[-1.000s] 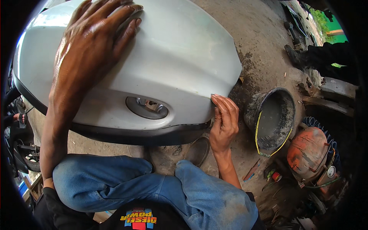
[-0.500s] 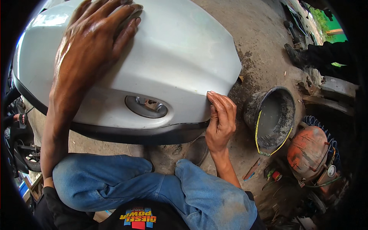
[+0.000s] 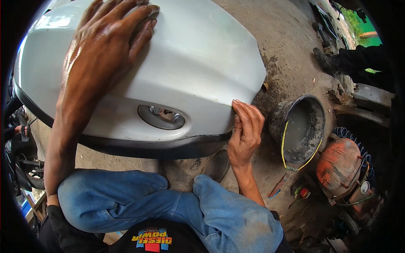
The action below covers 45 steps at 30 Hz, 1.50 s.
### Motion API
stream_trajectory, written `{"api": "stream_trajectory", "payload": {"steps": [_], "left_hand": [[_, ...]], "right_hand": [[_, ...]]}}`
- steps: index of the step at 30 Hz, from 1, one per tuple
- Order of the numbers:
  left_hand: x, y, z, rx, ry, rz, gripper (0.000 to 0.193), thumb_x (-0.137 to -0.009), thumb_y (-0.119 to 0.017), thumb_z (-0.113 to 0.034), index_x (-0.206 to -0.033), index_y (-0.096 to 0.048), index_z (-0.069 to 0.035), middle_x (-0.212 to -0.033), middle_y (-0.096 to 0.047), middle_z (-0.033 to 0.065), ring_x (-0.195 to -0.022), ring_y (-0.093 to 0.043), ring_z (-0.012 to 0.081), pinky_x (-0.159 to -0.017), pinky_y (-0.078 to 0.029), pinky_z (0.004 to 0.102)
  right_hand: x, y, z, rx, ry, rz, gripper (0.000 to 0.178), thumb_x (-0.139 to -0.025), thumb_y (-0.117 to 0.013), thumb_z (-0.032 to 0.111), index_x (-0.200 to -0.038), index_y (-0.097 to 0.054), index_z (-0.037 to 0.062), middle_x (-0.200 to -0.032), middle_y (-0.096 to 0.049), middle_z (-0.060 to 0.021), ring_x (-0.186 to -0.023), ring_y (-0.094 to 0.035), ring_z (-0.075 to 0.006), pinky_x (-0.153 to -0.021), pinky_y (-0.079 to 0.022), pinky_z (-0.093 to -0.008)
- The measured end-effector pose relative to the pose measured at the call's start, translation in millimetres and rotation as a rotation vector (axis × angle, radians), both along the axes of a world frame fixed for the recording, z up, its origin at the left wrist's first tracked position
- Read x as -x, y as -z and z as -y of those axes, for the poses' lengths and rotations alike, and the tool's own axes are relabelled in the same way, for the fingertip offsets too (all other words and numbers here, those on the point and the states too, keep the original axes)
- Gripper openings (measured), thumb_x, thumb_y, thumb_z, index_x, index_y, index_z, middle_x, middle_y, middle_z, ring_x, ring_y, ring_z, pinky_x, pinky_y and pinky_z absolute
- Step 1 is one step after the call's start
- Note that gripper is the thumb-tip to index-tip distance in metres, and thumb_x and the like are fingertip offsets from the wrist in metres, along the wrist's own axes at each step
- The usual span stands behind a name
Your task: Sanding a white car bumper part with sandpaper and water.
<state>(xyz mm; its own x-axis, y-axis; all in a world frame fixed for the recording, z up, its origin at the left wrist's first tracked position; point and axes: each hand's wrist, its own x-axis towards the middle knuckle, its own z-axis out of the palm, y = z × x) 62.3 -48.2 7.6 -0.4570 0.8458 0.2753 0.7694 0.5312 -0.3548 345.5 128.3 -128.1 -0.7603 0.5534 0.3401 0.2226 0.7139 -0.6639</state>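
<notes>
L hand, upper left of frame: palm down on silver bumper panel, fingers extended toward top edge, slightly spread; cannot tell if anything is under the palm. R hand, just R of ctr: fingers bent and bunched, fingertips touching R end of panel crease, thumb tucked below; cannot tell if it pinches anything. Panel occupies upper L and upper ctr, w/ oval lamp recess betw. the hands and black lower trim along its near edge. Person's blue jeans, btm ctr, knees bent, below trim. R of R hand, apart from it: black bucket w/ grey liquid inside and yellow strip along part of rim. Lower R: worn orange-red tank, w/ round gauge and coiled blue hose adj. Upper R: another person's dark trouser leg and shoe on concrete floor. Far L edge: sandalled foot; wheel below it, partly in view.
</notes>
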Motion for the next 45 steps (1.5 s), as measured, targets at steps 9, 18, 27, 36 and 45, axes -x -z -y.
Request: {"api": "stream_trajectory", "payload": {"steps": [9, 18, 27, 36, 45], "left_hand": [[0, -5, -2, 0.006, 0.015, 0.031, 0.035, -0.110, -0.061, -0.030, -0.143, -0.073, -0.022, -0.155, -0.066, 0.0054, -0.152, -0.053, 0.0275, -0.134, -0.031, 0.0492], [-1, -3, -1, 0.006, 0.027, 0.006, 0.036, -0.111, -0.060, -0.028, -0.144, -0.072, -0.021, -0.154, -0.066, 0.0059, -0.151, -0.053, 0.0271, -0.133, -0.031, 0.0491], [-4, -5, -5, -0.010, 0.022, 0.021, 0.035, -0.110, -0.061, -0.027, -0.142, -0.073, -0.019, -0.153, -0.067, 0.0063, -0.151, -0.054, 0.0283, -0.132, -0.033, 0.0493], [-7, -4, -9, -0.031, 0.035, 0.029, 0.035, -0.110, -0.062, -0.027, -0.142, -0.073, -0.018, -0.152, -0.067, 0.0067, -0.150, -0.054, 0.0291, -0.133, -0.033, 0.0500], [-5, -7, -5, -0.007, 0.021, 0.035, 0.035, -0.110, -0.061, -0.027, -0.141, -0.073, -0.017, -0.153, -0.067, 0.0076, -0.151, -0.054, 0.0289, -0.133, -0.032, 0.0498]], "right_hand": [[-1, 0, 2, -0.012, -0.017, -0.009, 0.032, -0.104, -0.064, 0.002, -0.131, -0.079, 0.0114, -0.130, -0.077, -0.0030, -0.131, -0.060, -0.0278, -0.116, -0.048, -0.0423], [-1, 1, 0, 0.012, 0.003, -0.019, 0.031, -0.103, -0.065, 0.001, -0.129, -0.080, 0.0108, -0.129, -0.077, -0.0040, -0.130, -0.060, -0.0287, -0.114, -0.048, -0.0434], [-4, 1, 3, 0.037, 0.084, 0.034, 0.031, -0.104, -0.065, 0.001, -0.129, -0.080, 0.0109, -0.131, -0.076, -0.0034, -0.132, -0.059, -0.0285, -0.115, -0.048, -0.0433], [-7, 2, 8, 0.077, 0.144, 0.048, 0.031, -0.104, -0.065, 0.003, -0.130, -0.080, 0.0120, -0.133, -0.076, -0.0012, -0.134, -0.057, -0.0285, -0.117, -0.045, -0.0432], [-2, 1, 10, 0.055, 0.142, 0.037, 0.029, -0.106, -0.064, 0.004, -0.128, -0.081, 0.0121, -0.131, -0.077, -0.0013, -0.134, -0.057, -0.0275, -0.117, -0.045, -0.0427]]}}
